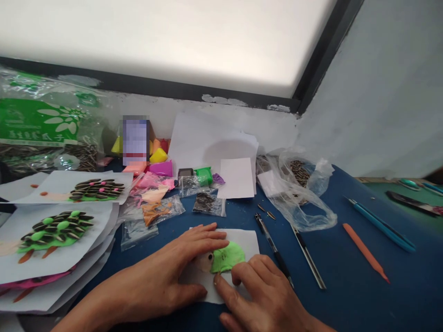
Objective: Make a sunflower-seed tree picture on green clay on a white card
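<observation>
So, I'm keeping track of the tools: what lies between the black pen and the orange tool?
In the head view, one slim black-and-silver tool lies there.

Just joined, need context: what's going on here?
A person is working with clay at a blue table. The left hand, fingers spread, is over the left side of a white sheet. The right hand has its index fingertip at the lower edge of the green clay on that sheet. Stacked papers at left carry seed-covered clay shapes; pens lie at right.
</observation>
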A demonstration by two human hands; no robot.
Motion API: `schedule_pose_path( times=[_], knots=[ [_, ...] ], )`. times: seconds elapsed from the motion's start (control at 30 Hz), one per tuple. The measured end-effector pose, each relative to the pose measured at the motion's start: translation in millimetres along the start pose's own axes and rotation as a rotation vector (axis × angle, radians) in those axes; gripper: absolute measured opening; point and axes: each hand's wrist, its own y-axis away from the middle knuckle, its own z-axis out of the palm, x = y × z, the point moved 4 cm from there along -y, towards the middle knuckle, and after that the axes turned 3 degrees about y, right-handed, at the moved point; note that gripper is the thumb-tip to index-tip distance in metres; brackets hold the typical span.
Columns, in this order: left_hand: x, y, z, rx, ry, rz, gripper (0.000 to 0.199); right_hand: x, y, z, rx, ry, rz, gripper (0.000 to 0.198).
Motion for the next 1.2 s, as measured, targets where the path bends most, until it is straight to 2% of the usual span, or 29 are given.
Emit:
schedule_pose_path(
  times=[0.1, 0.3, 0.47, 0.53, 0.87, 1.03, 1.2],
  knots=[
    [-0.5, -0.1, 0.4, -0.004, -0.001, -0.004, 0.082, -0.3, 1.4, -0.5, 0.017, -0.001, -0.011, 0.033],
    [-1.8, -0.2, 0.0, 0.004, 0.01, -0.01, 0.082, 2.9, 0.9, -0.5, 0.031, -0.021, 0.037, 0.04],
    [-1.1, 0.1, 0.0, 0.001, 0.005, -0.021, 0.084, 14.3, -1.5, -9.9, 0.001, -0.211, 0.262, 0.024],
    [-1.1, -0.5, 0.0, 0.003, -0.001, -0.022, 0.084, 15.2, -2.0, -12.2, -0.023, -0.238, 0.281, 0.021],
    [-1.8, 0.8, -0.3, 0.006, -0.003, -0.025, 0.085, 5.3, -0.7, -2.4, 0.028, -0.143, 0.074, 0.018],
    [-1.1, -0.1, -1.2, 0.02, -0.01, 0.015, 0.084, 3.1, -0.1, 2.8, -0.007, -0.066, 0.015, 0.015],
    [1.6, -1.3, -2.6, 0.017, -0.033, 0.026, 0.082, -2.0, 0.1, -1.8, 0.036, -0.093, -0.022, 0.011]
  ],
)
